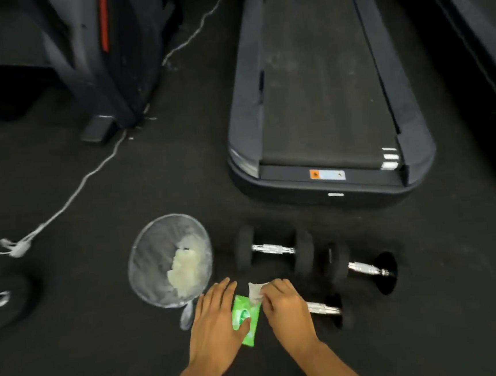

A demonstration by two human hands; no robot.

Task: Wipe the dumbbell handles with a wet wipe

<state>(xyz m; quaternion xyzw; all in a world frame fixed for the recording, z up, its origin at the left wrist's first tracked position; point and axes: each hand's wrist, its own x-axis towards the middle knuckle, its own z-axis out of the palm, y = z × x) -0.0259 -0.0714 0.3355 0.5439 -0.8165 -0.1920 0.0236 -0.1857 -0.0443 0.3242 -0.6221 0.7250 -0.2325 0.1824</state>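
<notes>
A green wet-wipe pack (pixel 246 318) lies on the dark floor. My left hand (pixel 215 319) rests on it with fingers straight and the thumb across its front. My right hand (pixel 284 307) pinches a white wipe (pixel 255 292) sticking out of the pack's top. Three black dumbbells with chrome handles lie close by: one behind the hands (pixel 273 249), one to the right (pixel 367 268), and one (pixel 326 309) partly hidden under my right hand.
A wire mesh bin (pixel 145 256) holding used wipes stands left of the dumbbells. A treadmill (pixel 330 177) lies beyond them. A white cable (pixel 71 200) runs across the floor at left, near a weight plate (pixel 5 302) and a machine base (pixel 100 130).
</notes>
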